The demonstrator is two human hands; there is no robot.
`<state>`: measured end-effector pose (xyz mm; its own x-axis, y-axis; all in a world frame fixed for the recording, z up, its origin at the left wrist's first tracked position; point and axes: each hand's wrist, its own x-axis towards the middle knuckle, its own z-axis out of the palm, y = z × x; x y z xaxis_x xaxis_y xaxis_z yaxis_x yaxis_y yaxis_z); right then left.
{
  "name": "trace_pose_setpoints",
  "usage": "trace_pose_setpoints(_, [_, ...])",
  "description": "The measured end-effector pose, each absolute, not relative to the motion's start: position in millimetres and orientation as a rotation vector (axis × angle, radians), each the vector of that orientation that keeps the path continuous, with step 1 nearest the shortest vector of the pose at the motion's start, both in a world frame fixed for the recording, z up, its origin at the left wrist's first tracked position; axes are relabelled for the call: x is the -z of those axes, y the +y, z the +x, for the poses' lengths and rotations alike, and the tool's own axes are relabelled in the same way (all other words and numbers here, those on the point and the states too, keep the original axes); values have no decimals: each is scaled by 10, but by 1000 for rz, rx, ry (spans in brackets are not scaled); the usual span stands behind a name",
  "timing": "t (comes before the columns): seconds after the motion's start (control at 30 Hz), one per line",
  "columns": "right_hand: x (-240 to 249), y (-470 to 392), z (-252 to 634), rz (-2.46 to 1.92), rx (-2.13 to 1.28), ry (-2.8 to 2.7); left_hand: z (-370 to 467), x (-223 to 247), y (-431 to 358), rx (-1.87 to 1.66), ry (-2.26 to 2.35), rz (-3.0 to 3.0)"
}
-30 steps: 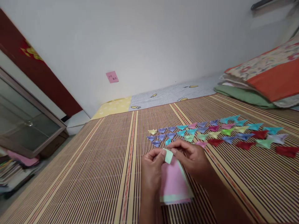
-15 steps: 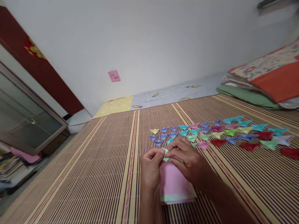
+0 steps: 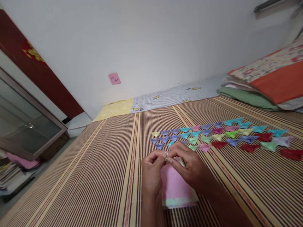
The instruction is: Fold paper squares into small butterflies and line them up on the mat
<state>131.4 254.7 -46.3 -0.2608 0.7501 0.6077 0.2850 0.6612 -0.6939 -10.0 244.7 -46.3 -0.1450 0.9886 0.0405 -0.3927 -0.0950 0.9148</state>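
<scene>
A small pale green paper piece (image 3: 167,154) sits just right of the frame's centre and below its middle, pinched between the fingertips of both hands, so neither hand is nearer: the left hand (image 3: 151,171) meets it from the left, and the right hand (image 3: 193,162) from the right. Each grip is narrow, thumb close against forefinger with the paper caught between; only slivers of green show, so its long axis and the run of any crease cannot be told. The two thumbs point inward and up the frame, their tips nearly meeting at the piece. Directly below it, toward the lower edge of the frame, lies a stack of pink and pale green sheets (image 3: 176,186), longer up and down the picture than across, its upper right part covered by the right hand; whether the fingers rest on it is unclear. Just beyond the right fingertips, a cyan folded paper (image 3: 171,144) lies partly hidden, nearest of the colourful folded papers (image 3: 219,144) that spread in rows across the middle right of the frame. All of these lie on a striped mat (image 3: 113,164), with an orange and floral cushion (image 3: 279,83) at upper right.
</scene>
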Motion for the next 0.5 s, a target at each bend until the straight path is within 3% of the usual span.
trace_pose_setpoints(0.5, [476, 2556, 1279, -848, -636, -1746, -172, 499, 2449, -1458, 963, 1004])
